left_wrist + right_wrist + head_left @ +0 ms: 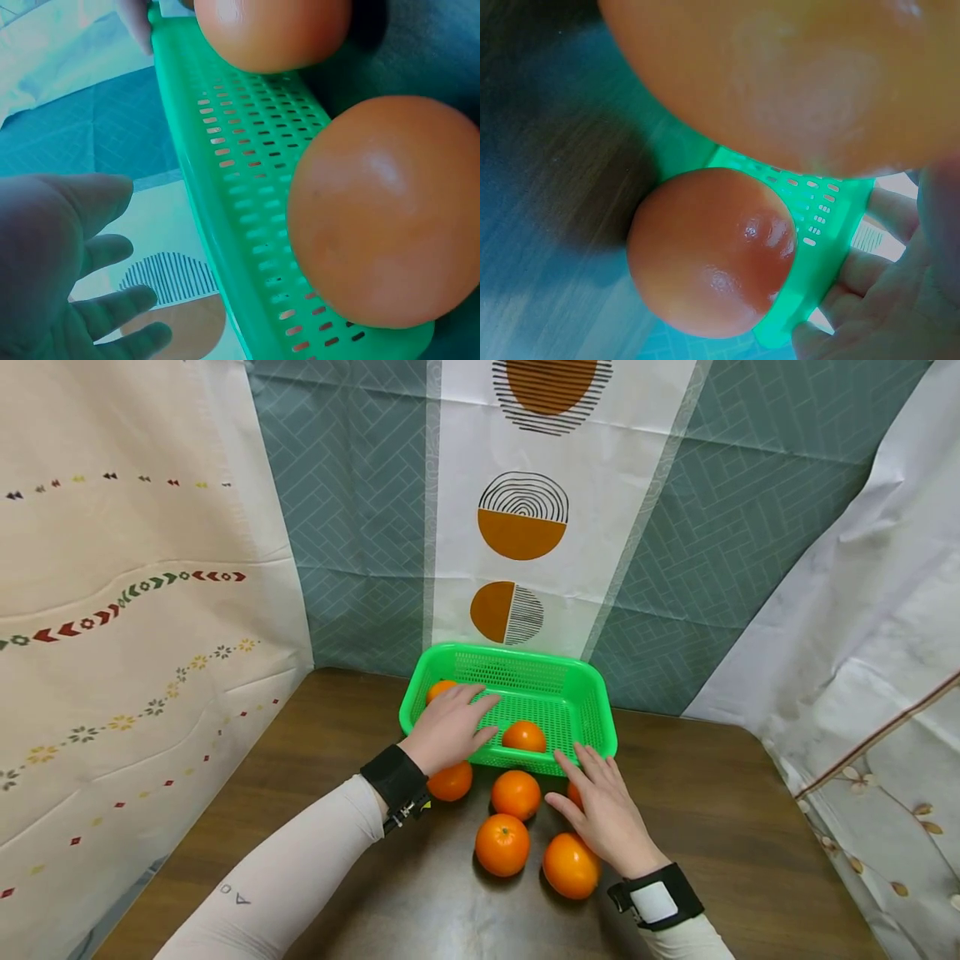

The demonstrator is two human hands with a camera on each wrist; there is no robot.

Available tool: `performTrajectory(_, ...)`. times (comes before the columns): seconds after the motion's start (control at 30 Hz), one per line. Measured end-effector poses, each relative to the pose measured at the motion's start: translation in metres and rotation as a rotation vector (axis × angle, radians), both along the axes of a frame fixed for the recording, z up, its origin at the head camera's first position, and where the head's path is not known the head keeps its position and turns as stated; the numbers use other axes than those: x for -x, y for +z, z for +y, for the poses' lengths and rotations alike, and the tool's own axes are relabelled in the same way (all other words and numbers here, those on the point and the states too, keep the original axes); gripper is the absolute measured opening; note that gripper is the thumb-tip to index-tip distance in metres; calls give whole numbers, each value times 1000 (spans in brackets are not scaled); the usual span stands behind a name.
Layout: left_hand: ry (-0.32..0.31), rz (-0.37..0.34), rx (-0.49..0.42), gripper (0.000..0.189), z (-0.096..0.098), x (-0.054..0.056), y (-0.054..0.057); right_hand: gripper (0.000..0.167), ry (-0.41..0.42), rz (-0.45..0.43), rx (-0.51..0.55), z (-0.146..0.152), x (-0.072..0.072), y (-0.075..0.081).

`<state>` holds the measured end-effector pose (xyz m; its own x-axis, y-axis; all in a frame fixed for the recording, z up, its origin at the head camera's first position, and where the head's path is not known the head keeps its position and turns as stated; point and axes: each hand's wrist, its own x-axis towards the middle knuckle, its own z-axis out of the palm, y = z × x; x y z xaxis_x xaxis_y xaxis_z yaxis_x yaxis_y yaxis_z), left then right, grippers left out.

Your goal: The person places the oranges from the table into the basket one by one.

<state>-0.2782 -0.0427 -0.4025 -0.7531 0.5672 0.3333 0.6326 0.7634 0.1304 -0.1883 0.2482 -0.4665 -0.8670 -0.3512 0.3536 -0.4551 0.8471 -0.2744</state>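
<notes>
A green plastic basket [592,693] stands at the back of the table, with one orange [524,737] near its front wall and another orange [441,690] at its left, partly behind my left hand. My left hand [452,727] hovers over the basket's left side, fingers spread and holding nothing; in the left wrist view its fingers [124,304] are beside the rim. At the basket's front right corner, my right hand [606,810] is spread with nothing gripped. Its fingers [862,271] overlap the rim in the right wrist view. Beneath it, an orange [575,795] is mostly hidden.
Several more oranges lie on the brown table [697,827] before the basket, among them one orange [502,845] in the middle and one orange [572,866] by my right wrist. A patterned curtain [375,527] hangs right behind the basket.
</notes>
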Motion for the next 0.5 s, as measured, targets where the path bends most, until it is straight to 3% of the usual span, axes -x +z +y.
performTrajectory(0.27,24,64,4,62,-9,-19,-4,72,0,1,4,0,0,1)
performTrajectory(0.5,23,163,-8,62,-13,-28,-10,72,2,-3,5,-1,0,2)
